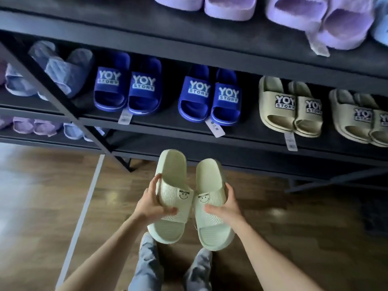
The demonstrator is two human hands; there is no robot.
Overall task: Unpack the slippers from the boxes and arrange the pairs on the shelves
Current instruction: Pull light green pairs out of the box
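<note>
The left grip (150,203) curls round the strap of one pale green ribbed rubber slipper (171,171). The right grip (226,206) clasps the matching second slipper (210,177) the same way. The two touch side by side, heels pointing far, near the black metal shelves (189,133) and over the brown wooden floor (42,206).

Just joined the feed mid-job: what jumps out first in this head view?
Dead centre is a pair of pale green slippers with smiley WELCOME marks, one gripped in the left hand and one in the right hand, held above the wooden floor. Behind them, the dark shelf shows blue YOY STORY slippers beside beige slippers. Lilac slippers sit on the upper shelf.
</note>
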